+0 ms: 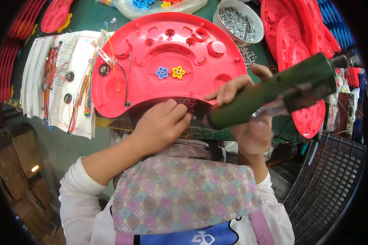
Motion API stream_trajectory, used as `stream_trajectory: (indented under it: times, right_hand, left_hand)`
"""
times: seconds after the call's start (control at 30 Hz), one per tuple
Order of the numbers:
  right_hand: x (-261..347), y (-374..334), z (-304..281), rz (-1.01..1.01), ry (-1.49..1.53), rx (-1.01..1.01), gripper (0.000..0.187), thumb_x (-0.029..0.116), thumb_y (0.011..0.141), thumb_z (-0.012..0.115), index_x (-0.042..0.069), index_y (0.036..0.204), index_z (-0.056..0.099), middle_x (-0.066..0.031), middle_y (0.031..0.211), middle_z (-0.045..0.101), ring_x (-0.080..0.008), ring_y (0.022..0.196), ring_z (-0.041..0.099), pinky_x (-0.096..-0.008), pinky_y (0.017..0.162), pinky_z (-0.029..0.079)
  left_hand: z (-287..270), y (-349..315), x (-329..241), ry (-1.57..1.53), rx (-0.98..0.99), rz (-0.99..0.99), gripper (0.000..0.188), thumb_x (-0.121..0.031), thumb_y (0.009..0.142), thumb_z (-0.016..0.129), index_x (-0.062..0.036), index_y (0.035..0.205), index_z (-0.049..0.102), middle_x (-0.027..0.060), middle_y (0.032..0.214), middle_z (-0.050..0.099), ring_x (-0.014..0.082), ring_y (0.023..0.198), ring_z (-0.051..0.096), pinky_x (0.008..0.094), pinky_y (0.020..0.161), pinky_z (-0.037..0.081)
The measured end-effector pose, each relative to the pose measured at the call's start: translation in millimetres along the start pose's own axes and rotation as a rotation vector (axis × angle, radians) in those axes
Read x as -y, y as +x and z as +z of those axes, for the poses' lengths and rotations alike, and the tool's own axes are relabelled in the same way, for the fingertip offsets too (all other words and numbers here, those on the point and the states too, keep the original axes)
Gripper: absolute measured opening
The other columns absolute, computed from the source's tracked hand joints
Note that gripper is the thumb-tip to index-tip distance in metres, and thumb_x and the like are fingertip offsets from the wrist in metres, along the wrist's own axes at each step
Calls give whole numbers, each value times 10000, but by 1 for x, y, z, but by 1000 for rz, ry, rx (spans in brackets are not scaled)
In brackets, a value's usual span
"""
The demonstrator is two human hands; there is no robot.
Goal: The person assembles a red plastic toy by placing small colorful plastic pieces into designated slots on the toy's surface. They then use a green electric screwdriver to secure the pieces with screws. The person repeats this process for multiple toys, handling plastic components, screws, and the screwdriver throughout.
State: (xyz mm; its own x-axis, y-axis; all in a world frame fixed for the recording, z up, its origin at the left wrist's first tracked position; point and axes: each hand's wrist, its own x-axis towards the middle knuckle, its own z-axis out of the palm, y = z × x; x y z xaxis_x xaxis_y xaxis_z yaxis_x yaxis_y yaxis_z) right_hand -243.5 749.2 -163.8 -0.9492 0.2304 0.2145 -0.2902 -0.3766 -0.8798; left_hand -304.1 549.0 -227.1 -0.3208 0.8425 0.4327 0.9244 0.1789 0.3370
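Observation:
In front of me lies a curved red plastic shell, its inner side up. A blue star-shaped piece and a yellow star-shaped piece sit side by side at its middle. My left hand is closed at the shell's near edge, fingertips pinched beside a pile of small screws; whatever they hold is hidden. With my right hand, partly blurred, I grip a dark green power screwdriver, tilted across the shell's right end. Thin wires and a small round speaker lie at the shell's left side.
A white bowl of screws stands behind the shell, with loose screws beside it. More red shells are stacked at right. Paper sheets with wired speakers lie at left. A dark plastic crate stands low right; cardboard boxes low left.

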Motion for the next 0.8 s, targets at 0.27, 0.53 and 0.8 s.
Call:
stream_trajectory:
  times: [0.27, 0.53, 0.8]
  right_hand:
    - [-4, 2, 10, -30, 123, -54, 817, 240, 755, 852, 2, 1411, 428, -43, 1053, 496, -160, 906, 567, -353, 731, 532]
    - [1, 4, 1, 9, 80, 72, 916, 486, 808, 850, 64, 1461, 364, -24, 861, 565, -176, 758, 595, -355, 760, 520]
    - [-21, -7, 12, -53, -175, 9, 788, 494, 867, 809, 7, 1350, 420, -88, 817, 596, -222, 738, 629, -416, 738, 569]
  left_hand:
    - [5, 2, -2, -46, -29, -43, 261, -155, 766, 685, -62, 1008, 658, 53, 903, 501, 226, 857, 552, 340, 675, 509]
    - [12, -3, 1, -63, -45, -10, 280, -166, 739, 663, -76, 1004, 661, 42, 892, 502, 224, 839, 549, 338, 663, 506]
    - [12, -4, -1, -38, -124, -93, 156, -139, 762, 716, -80, 893, 655, 46, 842, 499, 216, 797, 552, 331, 623, 489]
